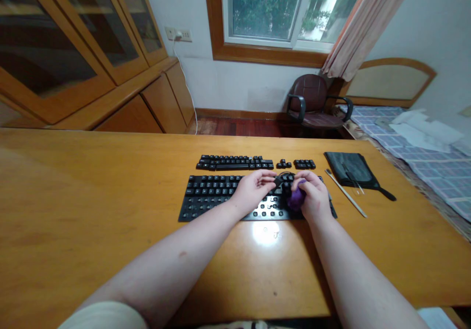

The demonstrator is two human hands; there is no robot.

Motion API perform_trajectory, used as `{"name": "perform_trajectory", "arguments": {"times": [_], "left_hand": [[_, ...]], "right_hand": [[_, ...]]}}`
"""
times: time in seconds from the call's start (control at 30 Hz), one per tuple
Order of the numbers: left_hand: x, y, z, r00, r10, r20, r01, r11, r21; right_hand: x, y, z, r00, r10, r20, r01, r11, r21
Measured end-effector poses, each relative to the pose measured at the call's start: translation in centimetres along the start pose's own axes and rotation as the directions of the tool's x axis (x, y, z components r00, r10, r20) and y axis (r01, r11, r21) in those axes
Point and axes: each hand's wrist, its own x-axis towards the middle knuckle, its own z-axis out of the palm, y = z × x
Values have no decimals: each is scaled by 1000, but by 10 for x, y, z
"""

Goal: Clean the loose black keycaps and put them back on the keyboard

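Note:
A black keyboard (209, 196) lies on the wooden desk (91, 206), with bare switch sockets showing on its right half. Behind it, removed keycaps (235, 162) sit lined up in rows. My left hand (252, 189) hovers over the keyboard's middle, its fingers pinched on a small black keycap (277, 180). My right hand (312, 194) is closed round a purple lump (295, 197) that looks like soft cleaning gel, held right next to the keycap. A thin wire loop (287, 174) rests on the keyboard just behind my fingers.
A black pouch (349, 169) lies right of the keyboard, with a thin pale stick (346, 193) and a dark-handled tool (386, 194) beside it. Beyond the desk stand a brown office chair (312, 100), wooden glass-door cabinets (81, 44) at left and a bed (423, 147) at right.

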Motion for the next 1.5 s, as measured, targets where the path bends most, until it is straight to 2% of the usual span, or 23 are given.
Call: {"name": "perform_trajectory", "arguments": {"times": [0.1,0.2,0.27,0.33,0.4,0.53,0.7,0.8,0.87,0.97,1.1,1.27,1.5], "left_hand": [[2,-1,-5,999,10,-51,-6,996,88],[2,1,-8,999,33,-24,-28,978,207],[1,2,-9,998,64,1,-62,965,255],[0,3,-10,996,89,14,-89,955,284],[0,4,-9,995,99,30,-103,948,300],[-1,4,-8,993,98,64,-113,949,294],[-2,1,-7,995,76,62,-86,980,180],[-3,1,-9,994,102,35,-108,966,236],[-4,2,-12,989,150,11,-145,929,341],[-4,4,-16,969,246,-12,-203,825,527],[-4,6,-17,954,297,48,-242,662,709],[-4,6,-16,945,297,136,-287,557,779],[-5,2,-15,930,290,225,-349,510,786]], "right_hand": [[0,-9,-8,994,-80,76,99,953,-287],[-1,-18,-8,968,-210,133,249,806,-536],[-1,-21,-7,916,-277,289,396,732,-554],[0,-21,-5,856,-287,429,495,692,-525],[0,-20,-5,830,-287,478,531,668,-521],[1,-19,-5,822,-287,492,550,626,-553],[0,-22,-4,816,-287,502,563,591,-577],[0,-22,-5,814,-286,505,570,559,-602],[1,-22,-7,824,-294,484,562,535,-631],[3,-22,-11,841,-275,465,538,512,-670],[5,-23,-13,836,-108,537,517,480,-709],[6,-23,-12,826,29,563,488,466,-739],[5,-22,-10,830,119,545,445,448,-776]]}}
